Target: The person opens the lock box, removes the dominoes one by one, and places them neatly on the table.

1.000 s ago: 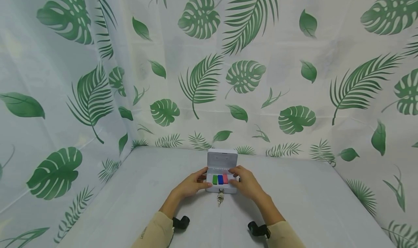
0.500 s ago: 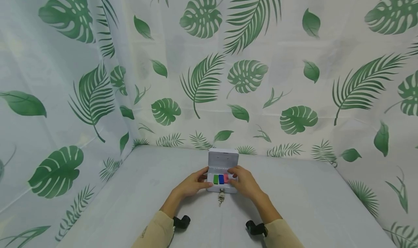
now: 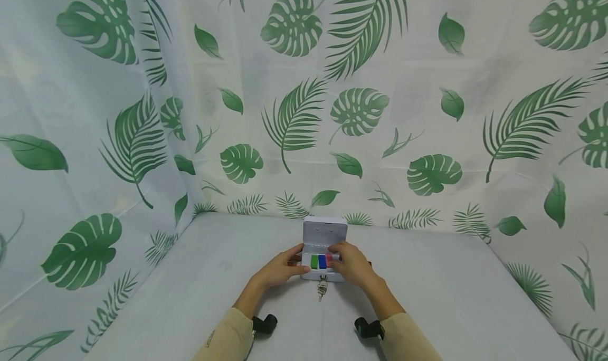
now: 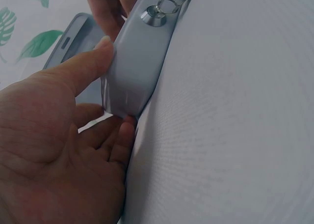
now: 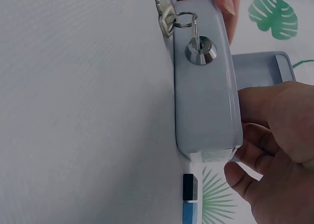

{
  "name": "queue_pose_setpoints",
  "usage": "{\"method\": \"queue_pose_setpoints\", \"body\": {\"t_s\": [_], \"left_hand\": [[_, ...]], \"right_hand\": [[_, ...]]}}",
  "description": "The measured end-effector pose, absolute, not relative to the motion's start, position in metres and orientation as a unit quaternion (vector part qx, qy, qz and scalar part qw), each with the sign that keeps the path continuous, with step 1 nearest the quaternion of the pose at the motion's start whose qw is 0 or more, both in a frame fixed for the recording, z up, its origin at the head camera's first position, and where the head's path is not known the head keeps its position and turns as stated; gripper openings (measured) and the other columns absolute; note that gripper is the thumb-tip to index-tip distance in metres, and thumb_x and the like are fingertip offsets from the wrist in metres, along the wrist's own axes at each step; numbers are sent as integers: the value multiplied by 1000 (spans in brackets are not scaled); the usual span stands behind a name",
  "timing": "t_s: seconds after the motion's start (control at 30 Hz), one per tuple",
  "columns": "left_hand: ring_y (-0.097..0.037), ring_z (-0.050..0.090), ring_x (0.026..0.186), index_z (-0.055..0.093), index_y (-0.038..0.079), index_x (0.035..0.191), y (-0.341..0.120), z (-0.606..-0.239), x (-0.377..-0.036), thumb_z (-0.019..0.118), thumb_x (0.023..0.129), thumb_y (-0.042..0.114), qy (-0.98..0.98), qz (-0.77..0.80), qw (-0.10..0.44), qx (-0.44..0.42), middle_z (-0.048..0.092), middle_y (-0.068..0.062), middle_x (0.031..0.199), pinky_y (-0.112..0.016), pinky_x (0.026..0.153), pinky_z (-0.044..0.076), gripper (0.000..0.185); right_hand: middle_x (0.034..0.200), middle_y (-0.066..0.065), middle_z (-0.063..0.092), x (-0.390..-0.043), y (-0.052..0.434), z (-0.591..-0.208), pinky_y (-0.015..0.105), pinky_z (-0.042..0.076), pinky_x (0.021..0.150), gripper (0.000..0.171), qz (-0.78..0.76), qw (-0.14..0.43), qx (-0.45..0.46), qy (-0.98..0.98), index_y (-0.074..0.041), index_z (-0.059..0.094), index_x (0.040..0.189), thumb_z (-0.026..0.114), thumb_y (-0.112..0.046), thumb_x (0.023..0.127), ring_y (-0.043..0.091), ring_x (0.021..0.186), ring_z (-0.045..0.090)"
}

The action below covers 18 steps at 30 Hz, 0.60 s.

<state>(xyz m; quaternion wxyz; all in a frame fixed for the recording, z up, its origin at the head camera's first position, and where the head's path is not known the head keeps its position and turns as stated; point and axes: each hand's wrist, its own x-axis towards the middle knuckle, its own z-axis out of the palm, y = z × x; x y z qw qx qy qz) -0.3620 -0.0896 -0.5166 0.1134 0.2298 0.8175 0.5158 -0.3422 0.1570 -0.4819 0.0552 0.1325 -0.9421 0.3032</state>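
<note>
Left fingers: the left hand (image 3: 280,269) is gripping the left end of the small grey box (image 3: 323,266), thumb (image 4: 83,67) pressing on its front corner, fingers curling behind it.
Right fingers: the right hand (image 3: 352,265) is holding the box's right end, thumb lying over the top, fingers curling round the corner.
Box: sitting on the tabletop (image 3: 214,276) between both hands, lid (image 3: 324,231) standing open.
Contents: green block (image 3: 313,261), blue block (image 3: 322,261) and a pink one (image 3: 328,259) are lying side by side inside.
Lock: a key (image 5: 195,34) is sitting in the front lock, more keys (image 3: 321,288) hanging below.
Surroundings: a leaf-print curtain (image 3: 294,113) is hanging behind.
</note>
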Motion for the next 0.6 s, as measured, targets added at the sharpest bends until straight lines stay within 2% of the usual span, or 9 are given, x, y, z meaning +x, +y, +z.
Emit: {"method": "queue_pose_setpoints", "body": {"t_s": [0.33, 0.6], "left_hand": [[-35, 55, 136, 34, 16, 164, -89, -515, -361, 74, 98, 36, 816, 517, 113, 232, 57, -17, 150, -59, 111, 44, 80], [-35, 55, 137, 34, 18, 164, -89, -515, -362, 73, 98, 36, 817, 514, 111, 236, 57, -16, 150, -58, 112, 44, 79]], "right_hand": [[117, 15, 71, -348, 154, -483, 50, 57, 96, 32, 268, 59, 155, -949, 1, 74, 120, 80, -4, 89, 31, 106, 69], [113, 14, 71, -350, 153, -482, 51, 55, 99, 34, 228, 69, 171, -956, 1, 75, 118, 83, -5, 86, 29, 105, 67]]}}
